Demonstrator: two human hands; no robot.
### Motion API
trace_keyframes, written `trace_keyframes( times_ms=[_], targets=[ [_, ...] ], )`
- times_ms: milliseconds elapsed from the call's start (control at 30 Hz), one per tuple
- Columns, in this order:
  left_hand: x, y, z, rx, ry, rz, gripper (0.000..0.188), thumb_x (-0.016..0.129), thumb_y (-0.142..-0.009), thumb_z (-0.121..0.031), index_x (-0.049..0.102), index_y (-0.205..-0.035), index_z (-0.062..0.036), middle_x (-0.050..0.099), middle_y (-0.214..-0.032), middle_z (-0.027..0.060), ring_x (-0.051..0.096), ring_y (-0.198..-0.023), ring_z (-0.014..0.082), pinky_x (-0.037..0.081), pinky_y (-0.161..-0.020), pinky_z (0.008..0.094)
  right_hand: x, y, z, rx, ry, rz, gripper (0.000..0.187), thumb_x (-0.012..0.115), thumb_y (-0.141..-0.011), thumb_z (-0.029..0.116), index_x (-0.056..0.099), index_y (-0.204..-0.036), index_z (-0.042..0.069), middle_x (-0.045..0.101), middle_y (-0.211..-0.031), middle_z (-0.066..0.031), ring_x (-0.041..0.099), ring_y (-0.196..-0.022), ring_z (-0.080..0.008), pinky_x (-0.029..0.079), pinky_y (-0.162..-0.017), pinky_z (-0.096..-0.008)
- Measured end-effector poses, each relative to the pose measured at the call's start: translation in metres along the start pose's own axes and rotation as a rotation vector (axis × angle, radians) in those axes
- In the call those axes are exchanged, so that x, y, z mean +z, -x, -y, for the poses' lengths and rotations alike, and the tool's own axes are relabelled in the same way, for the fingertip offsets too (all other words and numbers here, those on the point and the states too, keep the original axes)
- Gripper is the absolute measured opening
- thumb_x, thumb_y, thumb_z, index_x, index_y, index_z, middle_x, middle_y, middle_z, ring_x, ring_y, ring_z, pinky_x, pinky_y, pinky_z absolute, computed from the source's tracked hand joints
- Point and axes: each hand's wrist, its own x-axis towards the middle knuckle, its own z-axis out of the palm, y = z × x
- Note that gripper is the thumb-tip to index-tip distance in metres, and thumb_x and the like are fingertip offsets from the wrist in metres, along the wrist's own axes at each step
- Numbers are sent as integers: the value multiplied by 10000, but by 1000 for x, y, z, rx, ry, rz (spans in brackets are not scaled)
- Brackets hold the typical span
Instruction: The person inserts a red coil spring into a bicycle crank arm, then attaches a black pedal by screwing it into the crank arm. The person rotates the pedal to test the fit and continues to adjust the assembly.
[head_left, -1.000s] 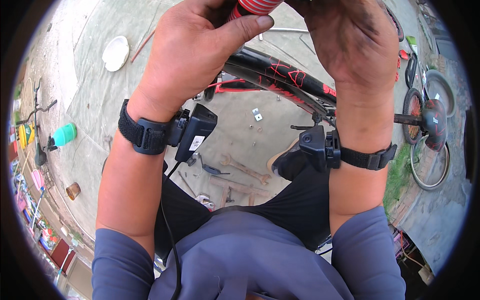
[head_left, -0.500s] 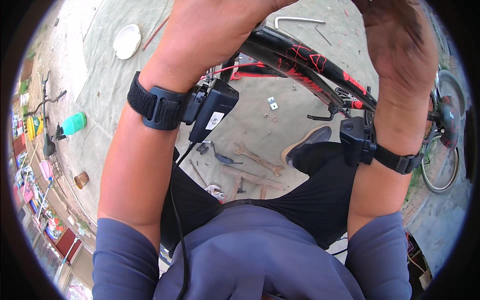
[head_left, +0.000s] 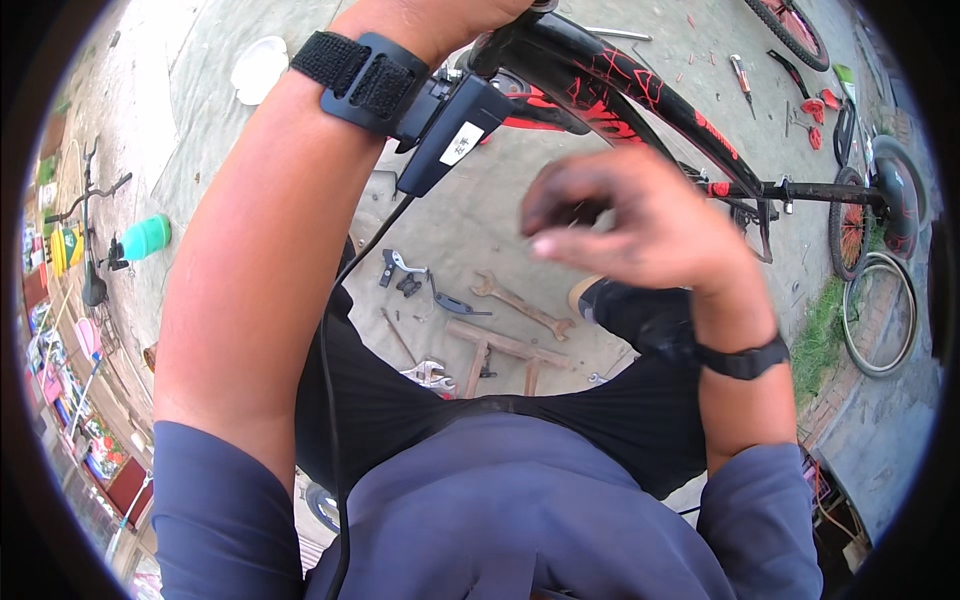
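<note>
My left hand [head_left: 450, 18] is at the top edge, beside the head tube of a black and red bicycle frame [head_left: 640, 95]. Its fingers are cut off by the picture's edge, so their grip is hidden. The frame slants down to the right, ending near its saddle [head_left: 898, 215]. Over the ground in front of me, my right hand [head_left: 640, 220] hangs clear of the frame, slightly blurred. Dark-stained fingers curl loosely, with a gap to the thumb, and nothing shows between them. Below it lie a rusty open-ended wrench [head_left: 522, 306] and a brake lever [head_left: 405, 265].
A rusty T-shaped piece [head_left: 505, 343], an adjustable wrench [head_left: 430, 374] and a folding tool [head_left: 455, 304] lie between my legs. A screwdriver [head_left: 742, 85] and loose wheels [head_left: 880, 315] are to the right. A white dish [head_left: 258, 70] and a green container [head_left: 147, 236] stand left.
My right hand has come down and left from the top right, away from the frame's far side. My left hand has shifted slightly up and left, still beside the head tube.
</note>
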Motion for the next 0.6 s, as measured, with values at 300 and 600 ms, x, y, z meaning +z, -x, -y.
trace_keyframes(
  times_ms=[300,600],
  targets=[
    [-12,1,-5,46,139,137,337,749,-989,-239,717,-1166,46,738,-923,82,627,-811,134,525,-751,294,245,-14,-185,413,483,497,556,760,-893,301,648,-1432,225,638,-1207,-172,698,-1077,-362,578,-889,-464],
    [9,-6,21,226,93,-109,301,815,-823,-100,718,-1091,-5,672,-936,159,663,-867,365,540,-763,433,376,15,-252,549,431,591,398,615,-997,311,648,-1377,198,580,-1429,-204,633,-1244,-406,565,-954,-554]
  ],
)
